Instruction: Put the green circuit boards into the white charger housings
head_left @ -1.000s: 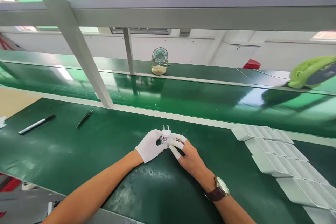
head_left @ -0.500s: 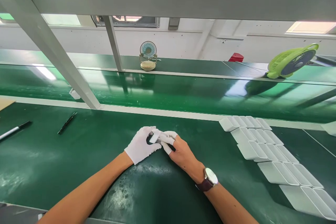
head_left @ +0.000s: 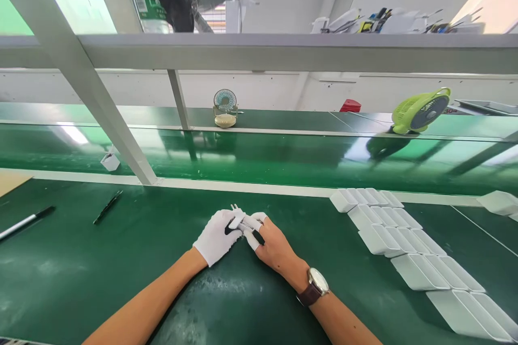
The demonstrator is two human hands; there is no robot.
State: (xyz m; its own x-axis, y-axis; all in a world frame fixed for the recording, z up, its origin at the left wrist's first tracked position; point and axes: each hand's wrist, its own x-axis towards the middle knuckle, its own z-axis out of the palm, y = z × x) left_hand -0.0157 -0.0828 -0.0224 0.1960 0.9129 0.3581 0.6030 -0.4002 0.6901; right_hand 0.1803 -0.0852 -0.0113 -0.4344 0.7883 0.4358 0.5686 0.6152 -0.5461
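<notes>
"How is your grip?"

"Narrow on both sides. My left hand (head_left: 216,239), in a matte white fabric glove, pinches a small white plug-like piece (head_left: 238,221) with two thin prongs. My right hand (head_left: 279,248), bare but for thin white fingertip covers, closes finger and thumb on its other end. I can't tell its inner details."

"And where is it?"

"Between my hands, above the smooth, scuffed green tabletop (head_left: 283,312). A round-faced watch (head_left: 315,284) with a dark brown strap sits on my right wrist."

"Farther out?"

"To the right, glossy white trays (head_left: 421,272), thin-walled with slanting sides, overlap in stepped rows. To the left lie a slim black pen-like tool (head_left: 107,207) and, beyond it, a white-and-black marker (head_left: 26,223)."
</notes>
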